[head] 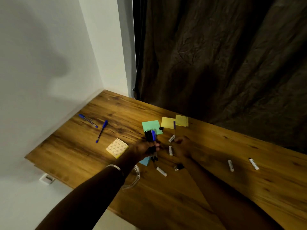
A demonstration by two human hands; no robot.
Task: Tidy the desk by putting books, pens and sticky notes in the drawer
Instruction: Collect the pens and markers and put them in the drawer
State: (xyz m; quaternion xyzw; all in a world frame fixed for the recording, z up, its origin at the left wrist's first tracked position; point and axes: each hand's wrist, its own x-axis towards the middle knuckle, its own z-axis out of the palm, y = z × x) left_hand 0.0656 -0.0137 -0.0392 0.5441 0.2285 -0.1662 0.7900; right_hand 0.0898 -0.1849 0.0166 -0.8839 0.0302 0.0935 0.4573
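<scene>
My left hand point(146, 150) grips a bundle of pens point(150, 136), several black and one blue, held upright over the wooden desk point(216, 180). My right hand point(181, 146) pinches a white marker point(172, 138) with a blue pen point(174, 126) standing above it. Two blue pens point(88, 120) point(101, 131) lie at the desk's left. Sticky notes lie around: a green pad point(152, 126), two yellow pads point(167, 122) point(182, 120), a patterned pad point(117, 148), and a blue pad point(145, 161) partly under my left hand. White markers point(170, 150) point(161, 171) point(230, 166) point(254, 164) lie scattered.
A dark curtain point(216, 55) hangs behind the desk and a white wall point(49, 63) borders its left. A clear ring-shaped thing point(135, 176) sits under my left forearm. A small black clip point(179, 167) and a black cap point(160, 128) lie among the markers.
</scene>
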